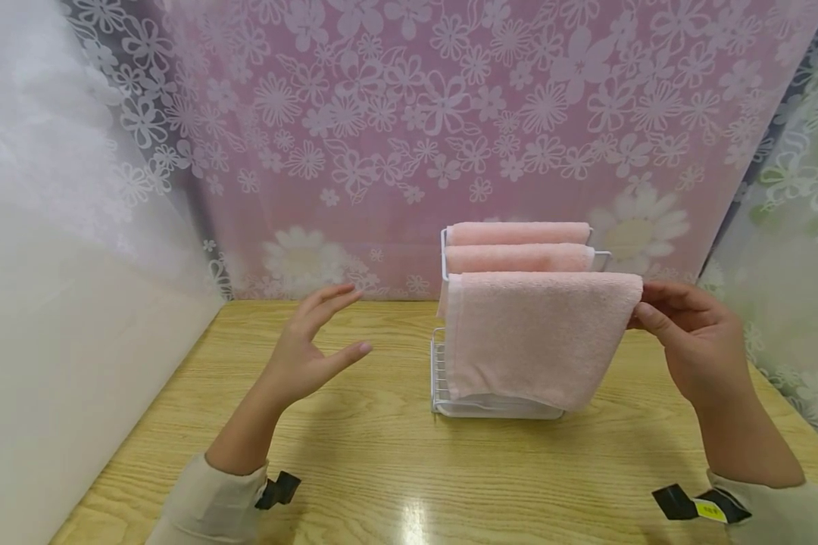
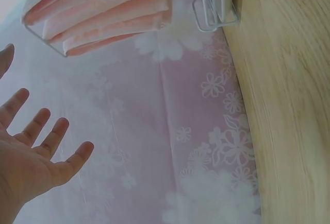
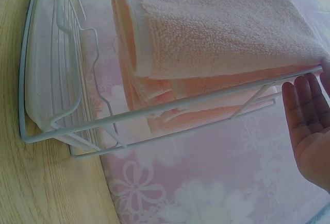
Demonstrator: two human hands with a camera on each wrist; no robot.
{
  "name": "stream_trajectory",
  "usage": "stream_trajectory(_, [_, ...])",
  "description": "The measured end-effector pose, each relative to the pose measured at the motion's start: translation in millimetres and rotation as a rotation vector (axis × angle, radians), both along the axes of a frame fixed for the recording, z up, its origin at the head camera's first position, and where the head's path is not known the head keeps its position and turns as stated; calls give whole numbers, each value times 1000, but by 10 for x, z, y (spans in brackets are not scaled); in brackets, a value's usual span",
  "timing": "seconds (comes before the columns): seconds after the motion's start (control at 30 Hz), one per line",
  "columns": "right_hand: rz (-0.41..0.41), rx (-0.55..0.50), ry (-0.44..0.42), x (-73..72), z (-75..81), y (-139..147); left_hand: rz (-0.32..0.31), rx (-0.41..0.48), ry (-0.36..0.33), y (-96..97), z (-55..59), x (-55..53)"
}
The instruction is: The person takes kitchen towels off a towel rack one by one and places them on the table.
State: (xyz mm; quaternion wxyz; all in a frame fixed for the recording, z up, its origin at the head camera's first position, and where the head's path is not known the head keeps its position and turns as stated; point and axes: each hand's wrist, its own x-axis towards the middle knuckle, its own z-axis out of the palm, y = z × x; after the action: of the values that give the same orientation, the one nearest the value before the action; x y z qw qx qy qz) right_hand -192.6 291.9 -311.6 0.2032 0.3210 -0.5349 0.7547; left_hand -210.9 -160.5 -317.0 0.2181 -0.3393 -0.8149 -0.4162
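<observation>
A white wire rack (image 1: pixel 438 371) stands on the table with pink towels draped over its bars. The front pink towel (image 1: pixel 538 341) hangs lowest, its right side slanting outward. My right hand (image 1: pixel 705 341) pinches that towel's upper right corner, thumb in front and fingers behind. In the right wrist view, the right hand (image 3: pixel 314 141) is beside the end of the rack's upper frame (image 3: pixel 206 94). Two more folded towels, a middle one (image 1: pixel 518 258) and a back one (image 1: pixel 518 232), hang behind. Left of the rack, my left hand (image 1: pixel 307 344) is in the air, fingers spread, holding nothing.
The rack's base carries a white tray (image 1: pixel 497 409) below the towels. Behind the wood-grain table (image 1: pixel 354 469) hangs a pink flowered curtain (image 1: pixel 382 136). A pale sheet (image 1: pixel 61 227) borders the left side and a green-white flowered one (image 1: pixel 804 227) the right.
</observation>
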Motion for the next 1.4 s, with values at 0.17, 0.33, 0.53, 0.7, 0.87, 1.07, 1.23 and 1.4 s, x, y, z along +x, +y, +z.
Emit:
stream_trajectory(0.17, [-7, 4, 4, -5, 0, 2, -15, 0, 7, 42, 36, 0])
stream_trajectory(0.33, [-5, -7, -3, -13, -3, 5, -30, -5, 13, 90, 72, -8])
stream_trajectory(0.53, [3, -20, -3, -34, -3, 0, -72, -12, 36, 151, 126, -23])
stream_trajectory(0.7, [5, -31, -3, -45, 3, -15, -94, -28, 63, 199, 175, -39])
stream_trajectory(0.87, [-11, -28, -11, -43, 17, -34, -100, -59, 54, 256, 244, -48])
stream_trajectory(1.07, [4, -43, -12, -57, 25, -46, -120, -85, 38, 340, 321, -57])
stream_trajectory(1.23, [11, -49, -7, -65, 20, -52, -140, -103, 43, 417, 363, -60])
stream_trajectory(1.4, [20, -49, 2, -72, 8, -55, -145, -124, 88, 490, 401, -68])
